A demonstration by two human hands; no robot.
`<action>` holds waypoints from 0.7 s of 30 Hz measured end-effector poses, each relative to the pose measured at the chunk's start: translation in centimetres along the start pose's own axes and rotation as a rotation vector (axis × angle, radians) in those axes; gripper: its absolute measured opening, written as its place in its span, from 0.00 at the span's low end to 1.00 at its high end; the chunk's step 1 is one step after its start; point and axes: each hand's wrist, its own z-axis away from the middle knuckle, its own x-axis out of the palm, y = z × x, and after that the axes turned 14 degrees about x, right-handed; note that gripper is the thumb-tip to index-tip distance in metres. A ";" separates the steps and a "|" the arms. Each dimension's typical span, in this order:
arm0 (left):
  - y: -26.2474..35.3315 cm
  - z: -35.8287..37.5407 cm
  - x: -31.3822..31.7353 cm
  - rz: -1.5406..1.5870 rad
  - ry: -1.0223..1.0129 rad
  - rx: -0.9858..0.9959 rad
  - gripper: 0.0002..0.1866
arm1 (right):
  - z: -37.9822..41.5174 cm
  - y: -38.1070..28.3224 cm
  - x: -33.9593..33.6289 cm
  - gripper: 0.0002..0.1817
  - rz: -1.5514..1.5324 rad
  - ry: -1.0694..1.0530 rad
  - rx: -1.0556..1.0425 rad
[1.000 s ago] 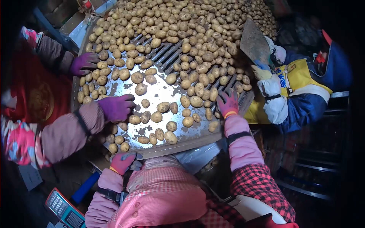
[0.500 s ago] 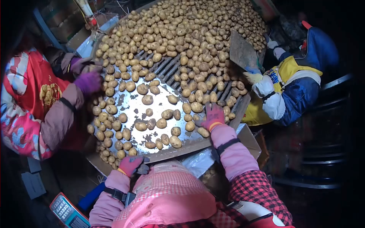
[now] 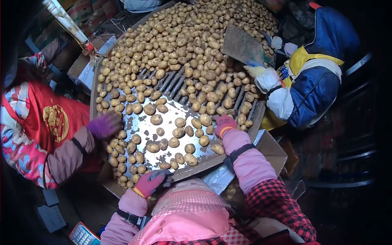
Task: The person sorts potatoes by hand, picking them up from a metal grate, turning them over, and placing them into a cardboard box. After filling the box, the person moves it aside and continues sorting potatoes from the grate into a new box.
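The person's left hand (image 3: 152, 182), in a red-and-grey glove, sits at the near rim of the metal sorting table (image 3: 171, 111), lower centre of frame, fingers curled on the edge w/ nothing visibly in them. Right hand (image 3: 224, 124), red glove, lies palm-down among the potatoes (image 3: 179, 53) at centre-right, fingers spread, touching 1 or 2; whether it grips any can't be told. Potatoes cover the table's upper half and thin out over the shiny plate near the hands. A co-worker's purple glove (image 3: 105, 125) reaches in at left. Upper right, another co-worker holds a flat scoop (image 3: 241, 45) against the pile.
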 end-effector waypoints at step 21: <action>0.9 -2.5 -1.0 0.710 0.286 0.095 0.24 | -8.3 -4.6 -5.4 0.36 -0.389 -0.004 0.076</action>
